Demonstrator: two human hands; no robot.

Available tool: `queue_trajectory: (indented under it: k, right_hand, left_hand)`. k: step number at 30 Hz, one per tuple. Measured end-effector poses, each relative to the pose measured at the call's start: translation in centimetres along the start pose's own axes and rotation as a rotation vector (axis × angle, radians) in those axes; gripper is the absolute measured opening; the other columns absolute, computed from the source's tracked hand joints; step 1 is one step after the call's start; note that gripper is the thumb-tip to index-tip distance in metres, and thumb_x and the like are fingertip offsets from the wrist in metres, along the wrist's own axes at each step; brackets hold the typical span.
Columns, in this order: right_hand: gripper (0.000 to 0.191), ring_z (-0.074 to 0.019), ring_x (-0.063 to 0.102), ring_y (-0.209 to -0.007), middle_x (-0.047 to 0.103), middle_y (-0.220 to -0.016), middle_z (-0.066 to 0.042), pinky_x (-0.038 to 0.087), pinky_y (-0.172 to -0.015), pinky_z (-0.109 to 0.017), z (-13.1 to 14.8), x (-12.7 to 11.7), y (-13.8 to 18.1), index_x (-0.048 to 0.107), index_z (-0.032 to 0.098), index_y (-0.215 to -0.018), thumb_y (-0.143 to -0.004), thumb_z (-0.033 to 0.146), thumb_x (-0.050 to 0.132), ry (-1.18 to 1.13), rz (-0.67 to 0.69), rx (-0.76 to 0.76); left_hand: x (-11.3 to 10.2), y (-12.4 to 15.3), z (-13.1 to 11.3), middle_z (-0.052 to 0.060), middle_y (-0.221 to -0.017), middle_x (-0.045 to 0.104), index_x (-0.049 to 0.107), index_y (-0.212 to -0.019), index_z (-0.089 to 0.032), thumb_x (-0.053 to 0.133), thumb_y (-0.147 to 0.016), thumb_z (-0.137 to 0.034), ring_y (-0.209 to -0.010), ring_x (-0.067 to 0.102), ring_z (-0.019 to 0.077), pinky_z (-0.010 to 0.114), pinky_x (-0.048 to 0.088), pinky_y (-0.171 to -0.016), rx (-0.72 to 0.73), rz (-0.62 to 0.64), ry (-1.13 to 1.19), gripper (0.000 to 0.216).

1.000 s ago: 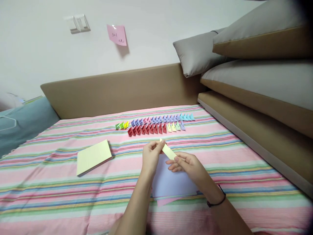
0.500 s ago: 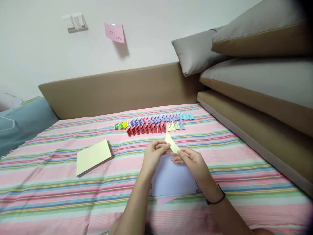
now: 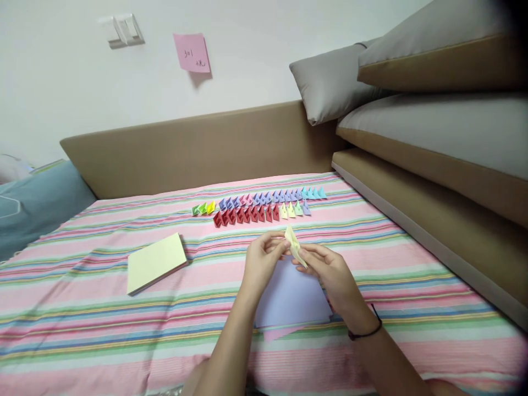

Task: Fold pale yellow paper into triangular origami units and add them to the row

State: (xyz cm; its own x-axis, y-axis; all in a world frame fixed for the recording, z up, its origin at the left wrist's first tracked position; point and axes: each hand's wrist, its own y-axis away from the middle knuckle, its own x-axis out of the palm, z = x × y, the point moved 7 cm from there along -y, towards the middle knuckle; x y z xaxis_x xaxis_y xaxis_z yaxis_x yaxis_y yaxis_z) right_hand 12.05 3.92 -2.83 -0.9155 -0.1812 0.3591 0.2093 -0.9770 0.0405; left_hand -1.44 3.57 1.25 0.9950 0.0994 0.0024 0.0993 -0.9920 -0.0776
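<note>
A person seated at a bed covered in a pink striped sheet (image 3: 371, 242) pinches a folded strip of pale yellow paper (image 3: 295, 247) between both hands, above the sheet. The left hand (image 3: 262, 263) closes thumb and fingertips on the strip's upper end; the right hand (image 3: 332, 273), a dark band at its wrist, grips the lower end, fingers curled around it. The strip stands tilted, partly creased along its length. Directly under the hands lies a lavender sheet of paper (image 3: 291, 300) with a pink sheet (image 3: 276, 333) peeking out beneath its near edge. To the left, well apart, sits a stack of pale yellow paper (image 3: 155, 262). Beyond the hands, 2 rows of small folded paper pieces (image 3: 258, 205) in green, purple, pink, blue, red and yellow run across the bed. A pink sticky note (image 3: 192, 52) hangs on the wall near a light switch (image 3: 124, 30). Grey cushions (image 3: 412, 82) are piled at right.
</note>
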Motion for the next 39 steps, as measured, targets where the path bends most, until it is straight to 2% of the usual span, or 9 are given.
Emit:
queue_trajectory:
  k: [5,12,19,22,26,29,32,35,39]
  right_hand:
    - [0.031,-0.0157,0.065,-0.076,0.070,-0.084,-0.004,0.054,-0.070,-0.026,0.3,0.0,0.0,0.068,0.016,-0.091,-0.068,0.035,0.074,0.024,-0.003,-0.049]
    - [0.030,-0.0169,0.066,-0.067,0.070,-0.077,-0.004,0.056,-0.068,-0.031,0.5,-0.3,0.1,0.067,0.015,-0.085,-0.069,0.040,0.071,0.044,-0.025,-0.014]
    - [0.034,-0.0225,0.068,-0.073,0.072,-0.087,-0.007,0.056,-0.071,-0.035,0.8,0.0,0.1,0.067,0.017,-0.090,-0.070,0.045,0.068,0.144,-0.001,-0.096]
    - [0.036,-0.0233,0.069,-0.070,0.072,-0.088,-0.008,0.057,-0.067,-0.035,0.9,-0.2,0.2,0.067,0.017,-0.089,-0.069,0.048,0.068,0.200,-0.050,-0.116]
    - [0.032,-0.0225,0.068,-0.064,0.071,-0.079,-0.008,0.056,-0.061,-0.033,1.2,-0.6,0.5,0.065,0.017,-0.084,-0.069,0.045,0.069,0.286,-0.123,-0.116]
    - [0.029,-0.0215,0.068,-0.061,0.070,-0.073,-0.006,0.056,-0.059,-0.032,1.3,-0.8,0.6,0.061,0.018,-0.087,-0.072,0.042,0.066,0.323,-0.151,-0.126]
    - [0.031,-0.0197,0.067,-0.057,0.069,-0.071,-0.003,0.056,-0.056,-0.031,1.6,-0.8,0.6,0.053,0.021,-0.098,-0.075,0.039,0.063,0.308,-0.169,-0.184]
    - [0.032,-0.0178,0.067,-0.055,0.068,-0.075,-0.001,0.055,-0.054,-0.029,2.0,-0.6,0.9,0.046,0.023,-0.104,-0.078,0.036,0.058,0.322,-0.159,-0.261]
    - [0.019,-0.0161,0.066,-0.057,0.067,-0.085,-0.002,0.054,-0.053,-0.026,2.4,0.1,1.1,0.048,0.023,-0.097,-0.082,0.034,0.051,0.388,-0.110,-0.291]
  left_hand:
    - [0.8,0.2,-0.1,0.010,-0.085,0.072,0.065,-0.102,-0.011,0.068,-0.071,-0.030,-0.074,0.066,0.0158,0.022,0.051,-0.063,-0.015,0.066,-0.035,0.037]
    - [0.8,0.5,-0.1,0.009,-0.096,0.070,0.066,-0.103,-0.014,0.065,-0.074,-0.037,-0.076,0.065,0.0153,0.023,0.052,-0.064,-0.065,0.138,-0.008,0.038]
    - [1.7,0.9,-0.6,0.008,-0.089,0.070,0.069,-0.100,-0.014,0.069,-0.069,-0.035,-0.075,0.067,0.0193,0.026,0.054,-0.063,-0.041,0.137,-0.068,0.037]
    - [2.0,0.9,-0.6,0.008,-0.089,0.070,0.069,-0.100,-0.015,0.067,-0.071,-0.035,-0.073,0.067,0.0198,0.028,0.055,-0.064,0.000,0.158,-0.104,0.035]
    - [2.5,1.0,-0.2,0.007,-0.090,0.069,0.068,-0.103,-0.017,0.066,-0.072,-0.031,-0.071,0.067,0.0194,0.029,0.055,-0.068,0.017,0.225,-0.147,0.034]
    - [2.2,0.8,0.3,0.007,-0.092,0.067,0.065,-0.106,-0.016,0.061,-0.074,-0.025,-0.067,0.067,0.0170,0.029,0.055,-0.066,0.002,0.170,-0.152,0.034]
    - [1.8,0.7,0.6,0.007,-0.092,0.066,0.060,-0.110,-0.016,0.057,-0.072,-0.017,-0.064,0.065,0.0148,0.029,0.056,-0.063,0.001,0.098,-0.118,0.038]
    - [2.0,0.7,0.6,0.006,-0.087,0.067,0.061,-0.109,-0.016,0.054,-0.071,-0.016,-0.064,0.065,0.0143,0.028,0.056,-0.063,0.016,0.116,-0.078,0.038]
    - [2.1,0.7,0.6,0.006,-0.085,0.069,0.062,-0.110,-0.014,0.053,-0.070,-0.016,-0.064,0.064,0.0141,0.026,0.055,-0.062,-0.013,0.117,-0.074,0.041]
